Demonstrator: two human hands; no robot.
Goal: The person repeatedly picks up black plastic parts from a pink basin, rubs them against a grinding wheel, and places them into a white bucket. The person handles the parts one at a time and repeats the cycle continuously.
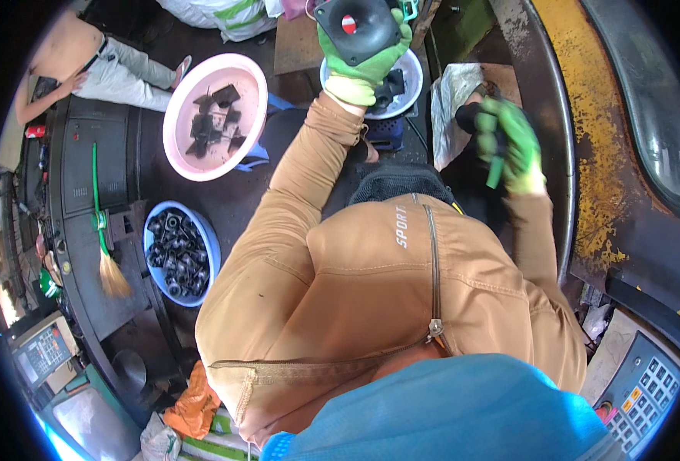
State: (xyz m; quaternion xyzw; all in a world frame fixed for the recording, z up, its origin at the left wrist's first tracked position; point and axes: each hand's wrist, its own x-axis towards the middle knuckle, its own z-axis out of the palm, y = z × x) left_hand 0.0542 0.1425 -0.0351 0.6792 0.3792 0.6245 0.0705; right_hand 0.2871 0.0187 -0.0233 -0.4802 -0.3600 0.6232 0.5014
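Note:
My left hand (363, 77), in a green and yellow-green glove, grips a black plastic horn-shaped part (372, 42) with a square flange and corner holes. Red and white show through its round centre opening. On the right, my right hand (513, 146), gloved alike, is blurred by motion with its fingers curled. A dark rounded piece (468, 117) is at its fingertips, and a narrow bright green piece (495, 173) sticks out below. What exactly this hand holds is unclear. Beneath my left hand, a white-blue basin (413, 81) has black parts in it.
A pink basin (172, 127) with several black pieces stands to the left. Nearer, a blue tub (214, 265) is full of black fittings. A yellow, rusty machine (586, 146) borders my right side. Another person (117, 73) stands at the far left, near a broom (112, 273).

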